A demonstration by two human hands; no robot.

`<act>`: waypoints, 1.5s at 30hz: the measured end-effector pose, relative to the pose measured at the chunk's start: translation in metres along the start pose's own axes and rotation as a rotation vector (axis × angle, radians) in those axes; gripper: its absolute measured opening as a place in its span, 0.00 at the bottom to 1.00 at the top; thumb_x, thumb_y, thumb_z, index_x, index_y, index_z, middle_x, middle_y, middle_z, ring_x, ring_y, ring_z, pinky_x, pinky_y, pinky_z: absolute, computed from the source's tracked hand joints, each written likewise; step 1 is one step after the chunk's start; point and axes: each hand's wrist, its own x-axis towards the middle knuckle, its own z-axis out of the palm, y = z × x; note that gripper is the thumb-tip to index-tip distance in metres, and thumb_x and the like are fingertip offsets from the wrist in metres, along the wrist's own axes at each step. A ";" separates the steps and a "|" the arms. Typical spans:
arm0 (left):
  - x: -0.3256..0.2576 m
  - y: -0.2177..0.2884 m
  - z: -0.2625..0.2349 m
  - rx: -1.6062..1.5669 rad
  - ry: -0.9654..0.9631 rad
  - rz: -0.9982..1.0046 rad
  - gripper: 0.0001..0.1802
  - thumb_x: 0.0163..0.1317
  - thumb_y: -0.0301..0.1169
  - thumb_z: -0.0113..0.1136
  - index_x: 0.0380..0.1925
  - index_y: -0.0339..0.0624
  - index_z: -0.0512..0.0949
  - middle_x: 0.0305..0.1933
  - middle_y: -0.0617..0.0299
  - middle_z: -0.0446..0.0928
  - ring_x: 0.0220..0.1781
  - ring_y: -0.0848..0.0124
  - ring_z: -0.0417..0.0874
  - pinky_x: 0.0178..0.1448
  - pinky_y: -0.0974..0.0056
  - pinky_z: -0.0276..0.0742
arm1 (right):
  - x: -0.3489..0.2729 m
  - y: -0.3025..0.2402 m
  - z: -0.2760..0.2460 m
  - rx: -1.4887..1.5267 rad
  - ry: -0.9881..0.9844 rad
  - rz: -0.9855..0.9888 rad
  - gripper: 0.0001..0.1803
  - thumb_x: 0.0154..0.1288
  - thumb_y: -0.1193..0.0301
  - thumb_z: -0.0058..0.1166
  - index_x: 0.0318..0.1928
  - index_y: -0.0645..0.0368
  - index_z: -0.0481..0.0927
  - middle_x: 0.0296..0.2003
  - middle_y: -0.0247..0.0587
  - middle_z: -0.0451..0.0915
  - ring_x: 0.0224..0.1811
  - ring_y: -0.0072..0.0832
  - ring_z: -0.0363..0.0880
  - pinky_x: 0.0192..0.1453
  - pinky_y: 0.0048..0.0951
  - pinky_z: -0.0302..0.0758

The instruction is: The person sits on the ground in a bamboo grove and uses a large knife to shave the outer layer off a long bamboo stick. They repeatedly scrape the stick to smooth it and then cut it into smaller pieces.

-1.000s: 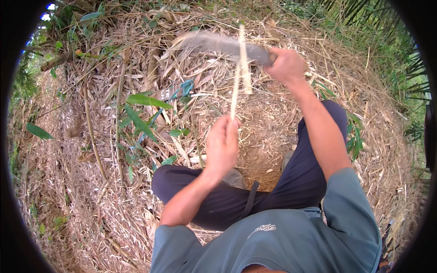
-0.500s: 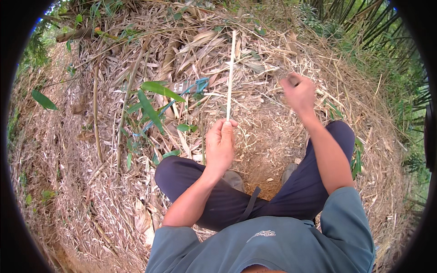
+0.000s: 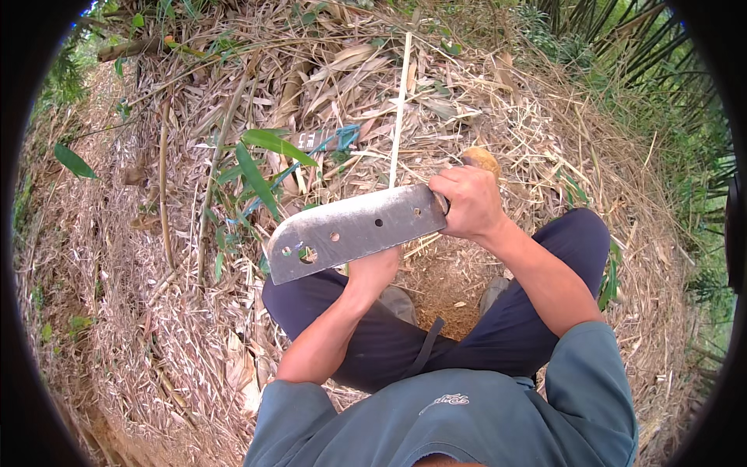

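My right hand [image 3: 472, 204] is wrapped round the wooden handle [image 3: 482, 160] of a cleaver. The wide grey blade [image 3: 354, 229], with several holes through it, is turned broadside and reaches left in front of my body. Behind the blade is my left hand [image 3: 375, 268], of which only the wrist and back show; its fingers are hidden. A long, thin, pale bamboo strip [image 3: 401, 113] slants up and away from behind the blade's upper edge, in line with my left hand, which gripped it in the earlier frame.
Dry leaves and straw [image 3: 218, 335] cover the ground. Green leaves [image 3: 261, 175] on thin stalks stand to the left, near a blue tie [image 3: 346, 138]. My bent legs [image 3: 498, 342] lie below my hands, with pale shavings on brown soil [image 3: 443, 292] between them. Bamboo stems [image 3: 630, 47] rise at the far right.
My right hand has moved left and down toward my left hand, and the cleaver's blade now shows across it. The strip's far end has shifted slightly up and right.
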 end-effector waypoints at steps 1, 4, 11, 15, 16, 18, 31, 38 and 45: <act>0.001 0.001 -0.002 -0.012 -0.021 0.002 0.18 0.55 0.26 0.58 0.47 0.37 0.81 0.49 0.46 0.79 0.53 0.46 0.78 0.58 0.43 0.68 | 0.001 0.002 0.001 -0.009 0.006 -0.007 0.09 0.44 0.64 0.63 0.24 0.54 0.78 0.20 0.37 0.76 0.25 0.37 0.80 0.31 0.38 0.75; 0.007 -0.002 -0.006 -0.081 -0.088 -0.023 0.15 0.58 0.25 0.55 0.45 0.36 0.80 0.41 0.48 0.80 0.44 0.51 0.80 0.51 0.46 0.72 | 0.003 0.003 0.003 -0.045 0.085 -0.010 0.09 0.43 0.65 0.63 0.24 0.54 0.78 0.20 0.37 0.76 0.25 0.37 0.80 0.31 0.38 0.75; 0.016 0.038 -0.028 -1.227 0.023 -0.414 0.10 0.77 0.32 0.50 0.40 0.37 0.76 0.13 0.70 0.63 0.14 0.80 0.63 0.20 0.68 0.62 | 0.010 0.042 -0.022 -0.151 0.036 0.356 0.09 0.48 0.61 0.64 0.26 0.52 0.82 0.20 0.39 0.79 0.26 0.41 0.82 0.31 0.41 0.75; 0.006 0.050 -0.033 -1.367 -0.017 -0.372 0.13 0.80 0.35 0.47 0.41 0.37 0.74 0.15 0.74 0.60 0.14 0.85 0.57 0.19 0.72 0.58 | 0.015 0.083 -0.034 -0.228 0.107 0.483 0.13 0.44 0.62 0.68 0.33 0.49 0.86 0.23 0.43 0.82 0.27 0.47 0.82 0.32 0.43 0.76; 0.006 0.050 -0.034 -1.358 -0.029 -0.375 0.13 0.80 0.35 0.47 0.41 0.37 0.74 0.15 0.74 0.60 0.14 0.85 0.57 0.19 0.72 0.58 | 0.018 0.088 -0.037 -0.264 0.142 0.440 0.16 0.42 0.63 0.70 0.35 0.49 0.86 0.23 0.45 0.82 0.28 0.49 0.82 0.32 0.44 0.76; 0.005 0.051 -0.037 -1.340 -0.050 -0.382 0.13 0.79 0.35 0.47 0.40 0.37 0.74 0.15 0.74 0.60 0.14 0.85 0.56 0.19 0.73 0.57 | 0.025 0.097 -0.043 -0.264 0.077 0.601 0.15 0.51 0.57 0.65 0.37 0.49 0.88 0.26 0.44 0.85 0.30 0.44 0.84 0.35 0.43 0.78; 0.025 0.025 -0.036 -1.713 -0.099 -0.539 0.17 0.81 0.37 0.38 0.42 0.38 0.73 0.13 0.72 0.54 0.11 0.80 0.51 0.18 0.70 0.59 | 0.008 0.050 -0.030 0.043 0.239 0.632 0.11 0.55 0.65 0.65 0.30 0.59 0.83 0.21 0.41 0.80 0.22 0.30 0.79 0.28 0.33 0.70; 0.015 0.018 -0.013 -1.526 -0.129 -0.481 0.13 0.78 0.36 0.44 0.38 0.40 0.72 0.16 0.70 0.59 0.14 0.77 0.58 0.19 0.68 0.58 | -0.025 -0.021 -0.010 0.109 0.139 0.280 0.15 0.46 0.67 0.65 0.27 0.58 0.72 0.22 0.45 0.75 0.25 0.43 0.77 0.33 0.39 0.71; 0.005 0.009 -0.001 -0.615 -0.082 -0.044 0.06 0.69 0.29 0.56 0.41 0.38 0.75 0.28 0.63 0.74 0.29 0.69 0.75 0.33 0.63 0.70 | -0.030 -0.032 -0.008 0.265 0.013 0.276 0.17 0.46 0.66 0.66 0.30 0.59 0.72 0.21 0.46 0.75 0.25 0.48 0.78 0.33 0.42 0.71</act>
